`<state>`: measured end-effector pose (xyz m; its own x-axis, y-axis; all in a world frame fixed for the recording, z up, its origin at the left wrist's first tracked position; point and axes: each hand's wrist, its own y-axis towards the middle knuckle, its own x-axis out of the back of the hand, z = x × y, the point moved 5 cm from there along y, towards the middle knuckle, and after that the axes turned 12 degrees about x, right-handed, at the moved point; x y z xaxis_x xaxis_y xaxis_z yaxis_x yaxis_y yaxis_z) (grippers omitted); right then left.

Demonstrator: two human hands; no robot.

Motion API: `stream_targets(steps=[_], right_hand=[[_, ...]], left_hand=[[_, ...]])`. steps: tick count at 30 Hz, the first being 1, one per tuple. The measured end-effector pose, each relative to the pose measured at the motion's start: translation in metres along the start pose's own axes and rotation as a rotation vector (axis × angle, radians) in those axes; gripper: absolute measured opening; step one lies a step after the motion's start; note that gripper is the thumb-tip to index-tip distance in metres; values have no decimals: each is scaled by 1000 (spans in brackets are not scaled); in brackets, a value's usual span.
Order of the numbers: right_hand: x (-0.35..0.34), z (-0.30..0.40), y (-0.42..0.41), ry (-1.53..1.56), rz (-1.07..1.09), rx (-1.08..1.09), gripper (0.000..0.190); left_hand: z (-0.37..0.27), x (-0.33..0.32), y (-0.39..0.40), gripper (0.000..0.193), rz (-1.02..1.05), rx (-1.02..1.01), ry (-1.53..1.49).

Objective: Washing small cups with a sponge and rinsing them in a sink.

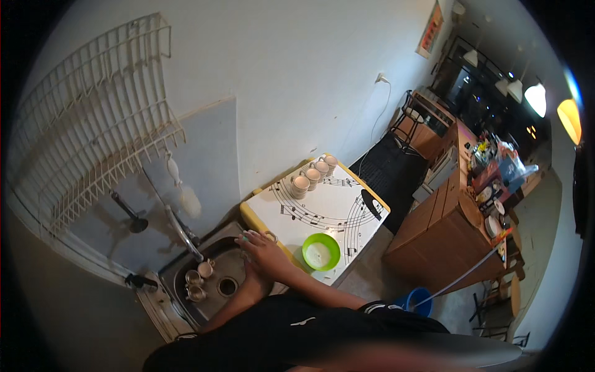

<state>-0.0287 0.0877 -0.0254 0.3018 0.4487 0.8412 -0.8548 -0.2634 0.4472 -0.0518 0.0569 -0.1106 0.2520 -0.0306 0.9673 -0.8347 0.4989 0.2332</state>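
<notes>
My right hand (264,253) is over the right edge of the steel sink (228,260), its fingers bent around a small green thing (245,238), too small to name. Beneath it is my left hand (253,272), mostly hidden, so its hold cannot be seen. A loop like a cup handle (271,236) shows beside my right hand; the rest of that item is hidden. Several cups (205,269) sit in the sink left of the drain. On the white tabletop with music notes (325,209), a lime-green bowl (321,252) holds whitish liquid. Stacked cups (312,176) stand in a row at the back.
A curved faucet (183,235) reaches over the sink. A white wire dish rack (97,121) hangs on the wall, with a pale brush (189,200) below it. To the right are a wooden counter (432,237) with clutter and a blue bucket (420,302) on the floor.
</notes>
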Motion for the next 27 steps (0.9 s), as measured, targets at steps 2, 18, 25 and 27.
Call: stream_targets(steps=[2, 18, 25, 27], right_hand=[[1, -3, 0, -54, 12, 16, 50], [27, -23, -20, 194, -115, -271, 41], [6, 17, -17, 180, 57, 190, 58], [13, 0, -10, 221, -66, 39, 62]], left_hand=[[10, -12, -1, 64, 216, 136, -689], [4, -29, -18, 69, 807, 743, -2593], [12, 0, -21, 65, 863, 796, -2559], [17, 12, -26, 65, 835, 1040, -2573]])
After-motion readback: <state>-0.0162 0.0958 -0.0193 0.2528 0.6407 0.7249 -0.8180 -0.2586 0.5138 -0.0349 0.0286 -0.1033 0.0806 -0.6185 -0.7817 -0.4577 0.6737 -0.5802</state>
